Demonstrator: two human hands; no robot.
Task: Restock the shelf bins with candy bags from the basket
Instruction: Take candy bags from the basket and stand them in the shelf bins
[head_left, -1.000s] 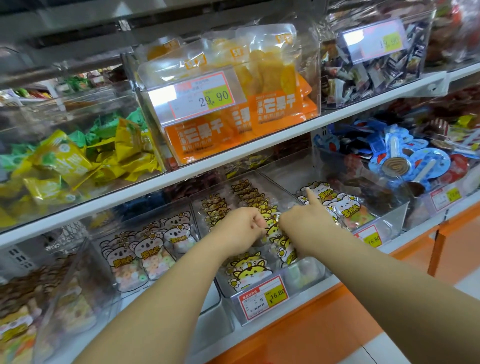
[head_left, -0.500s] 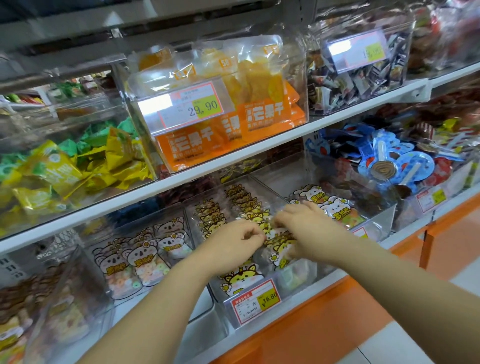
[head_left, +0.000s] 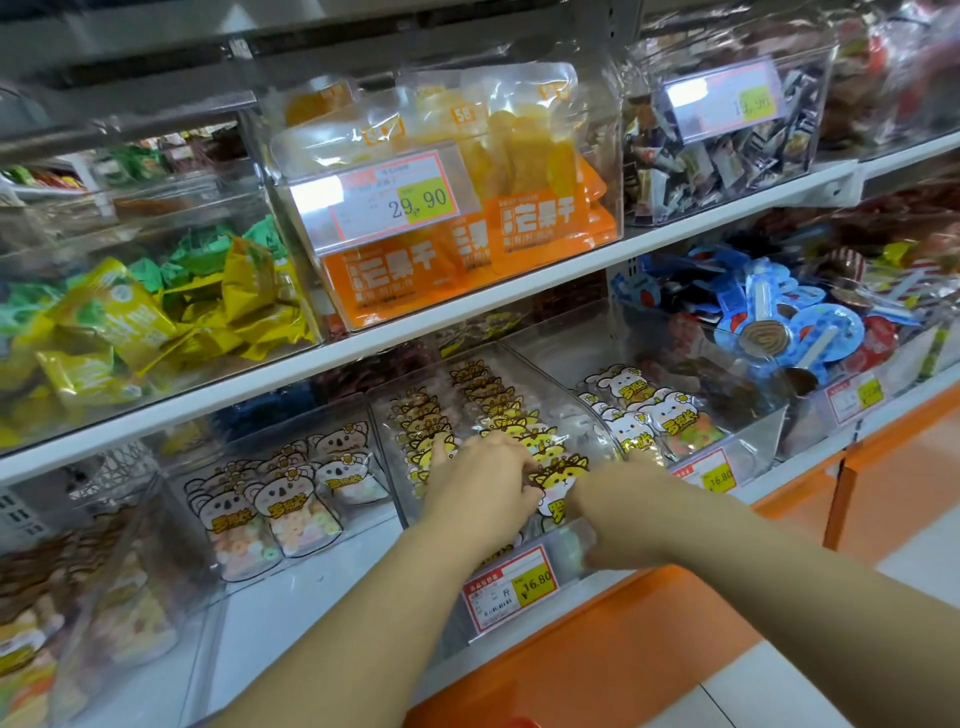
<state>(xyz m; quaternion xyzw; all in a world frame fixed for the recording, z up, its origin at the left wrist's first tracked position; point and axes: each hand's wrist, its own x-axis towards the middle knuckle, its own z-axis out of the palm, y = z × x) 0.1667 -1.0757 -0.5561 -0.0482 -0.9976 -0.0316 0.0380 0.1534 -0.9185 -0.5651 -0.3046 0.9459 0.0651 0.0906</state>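
Note:
The clear middle bin (head_left: 524, 358) on the lower shelf holds two rows of yellow tiger candy bags (head_left: 483, 395). My left hand (head_left: 478, 493) lies on the left row, fingers stretched over the bag tops. My right hand (head_left: 618, 514) is at the bin's front right corner. Its fingers curl down round the front tiger bag (head_left: 558, 486), which stands between the two hands. The fingertips are partly hidden behind the bin's front wall, just above the 16.80 price tag (head_left: 511, 587). The basket is not in view.
A bin of koala candy bags (head_left: 291, 499) stands to the left, and a bin of white animal bags (head_left: 654, 410) to the right. Blue lollipops (head_left: 779, 322) fill the far right bin. The upper shelf (head_left: 467, 317) carries orange mango bags (head_left: 540, 228) and yellow-green packets (head_left: 156, 317).
My right hand came back from the bags toward the bin's front right corner and curled downward. My left hand opened out over the left row. The camera moved closer.

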